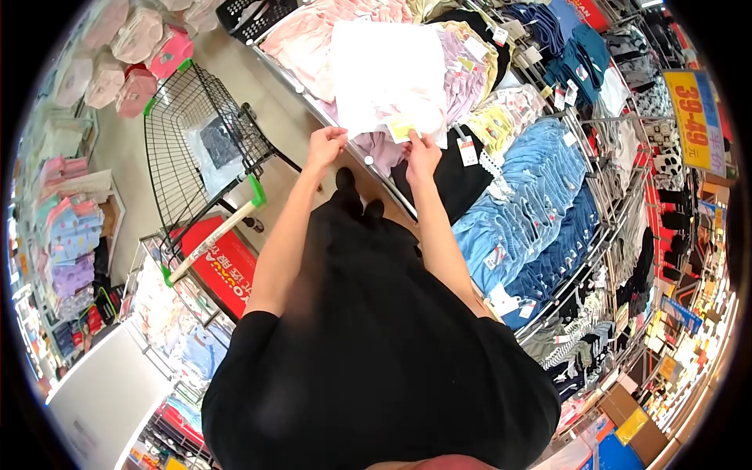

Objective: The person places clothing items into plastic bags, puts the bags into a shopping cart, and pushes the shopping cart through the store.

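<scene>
A white garment (388,74) is spread over the piles on the display table, very bright so its details are washed out. My left hand (327,147) is closed in a pinch at the garment's near left edge. My right hand (423,155) is closed at the near right edge, its fingers pinching a yellow and white tag (401,125) that lies against the white cloth. Black folded clothing (450,184) with a white price tag (468,151) lies just right of my right hand. Lilac clothing (380,150) shows between my hands.
A black wire shopping cart (168,149) with a green-ended handle stands at the left, holding a plastic-wrapped dark item (219,147). Blue jeans (540,176) fill the table's right side. Pink clothing (313,43) lies at the far left. A yellow price sign (695,121) hangs at right.
</scene>
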### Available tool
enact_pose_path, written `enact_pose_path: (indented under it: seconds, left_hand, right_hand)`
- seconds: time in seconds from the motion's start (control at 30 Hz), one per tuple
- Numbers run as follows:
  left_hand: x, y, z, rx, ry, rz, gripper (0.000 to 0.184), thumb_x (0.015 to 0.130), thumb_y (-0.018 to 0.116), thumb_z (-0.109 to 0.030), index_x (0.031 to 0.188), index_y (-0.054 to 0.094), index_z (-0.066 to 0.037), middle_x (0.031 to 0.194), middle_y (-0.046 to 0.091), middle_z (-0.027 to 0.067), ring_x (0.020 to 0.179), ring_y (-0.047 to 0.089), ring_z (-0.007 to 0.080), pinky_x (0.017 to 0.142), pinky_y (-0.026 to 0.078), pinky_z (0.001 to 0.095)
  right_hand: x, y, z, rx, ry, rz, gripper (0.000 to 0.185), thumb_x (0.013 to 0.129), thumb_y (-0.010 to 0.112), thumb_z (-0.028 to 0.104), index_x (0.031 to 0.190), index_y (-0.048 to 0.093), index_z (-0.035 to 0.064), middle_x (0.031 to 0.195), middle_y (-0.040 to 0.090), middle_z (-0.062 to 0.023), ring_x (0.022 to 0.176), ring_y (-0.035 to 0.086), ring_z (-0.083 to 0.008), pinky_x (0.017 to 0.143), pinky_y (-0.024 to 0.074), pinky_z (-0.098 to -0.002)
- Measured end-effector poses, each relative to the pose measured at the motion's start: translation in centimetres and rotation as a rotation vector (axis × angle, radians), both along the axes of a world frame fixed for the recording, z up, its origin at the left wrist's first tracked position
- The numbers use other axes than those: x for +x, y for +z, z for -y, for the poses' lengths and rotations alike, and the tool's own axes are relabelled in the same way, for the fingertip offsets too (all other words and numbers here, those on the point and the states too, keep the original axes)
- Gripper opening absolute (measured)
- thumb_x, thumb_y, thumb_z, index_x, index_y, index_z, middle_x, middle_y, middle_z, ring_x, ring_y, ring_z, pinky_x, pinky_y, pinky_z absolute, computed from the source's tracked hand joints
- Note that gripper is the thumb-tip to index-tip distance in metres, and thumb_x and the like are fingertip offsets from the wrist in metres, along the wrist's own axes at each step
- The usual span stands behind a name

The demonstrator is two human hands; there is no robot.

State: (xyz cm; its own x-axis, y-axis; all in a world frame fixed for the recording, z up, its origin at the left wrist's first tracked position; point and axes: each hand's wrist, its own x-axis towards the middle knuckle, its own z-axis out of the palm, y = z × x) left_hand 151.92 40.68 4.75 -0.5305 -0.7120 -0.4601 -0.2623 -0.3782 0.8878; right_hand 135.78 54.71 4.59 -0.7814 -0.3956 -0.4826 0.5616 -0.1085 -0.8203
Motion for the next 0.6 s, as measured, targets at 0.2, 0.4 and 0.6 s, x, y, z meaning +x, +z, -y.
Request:
enact_pose_path:
  seconds: [0.2, 0.4, 0.6]
  left_hand:
    - [0.1, 0.6, -2.0, 0.173, -0.125, -0.064, 0.021, 0.088, 0.065, -0.008, 0.107, 0.064, 0.001, 0.081, 0.061, 0.0009, 0.069, 0.055, 0.0080, 0.062, 0.045, 0.0221]
    - [0.6, 0.0, -3.9, 0.218, -0.006, -0.056, 0.014, 0.086, 0.066, -0.006, 0.098, 0.059, -0.002, 0.076, 0.060, 0.0009, 0.063, 0.053, 0.0078, 0.057, 0.043, 0.0215]
    - [1.0, -0.5, -5.6, 0.242, -0.018, -0.164, 0.012, 0.087, 0.065, -0.005, 0.085, 0.053, -0.007, 0.073, 0.058, 0.0001, 0.062, 0.052, 0.0072, 0.055, 0.041, 0.0217]
  right_hand:
    - [1.0, -3.9, 2.8, -0.046, 0.229, -0.077, 0.015, 0.086, 0.056, 0.001, 0.100, 0.059, -0.0035, 0.086, 0.065, -0.0088, 0.076, 0.061, -0.0150, 0.068, 0.0488, -0.0256]
    - [2.1, -1.4, -0.9, 0.364, 0.267, -0.374, 0.019, 0.091, 0.060, 0.012, 0.097, 0.061, -0.0054, 0.081, 0.064, -0.0085, 0.066, 0.058, -0.0107, 0.056, 0.0467, -0.0243]
    - [6.9, 0.9, -1.8, 0.149, 0.572, 0.087, 0.024, 0.090, 0.069, 0.023, 0.077, 0.062, 0.0038, 0.067, 0.058, -0.0003, 0.057, 0.053, -0.0074, 0.050, 0.0414, -0.0204]
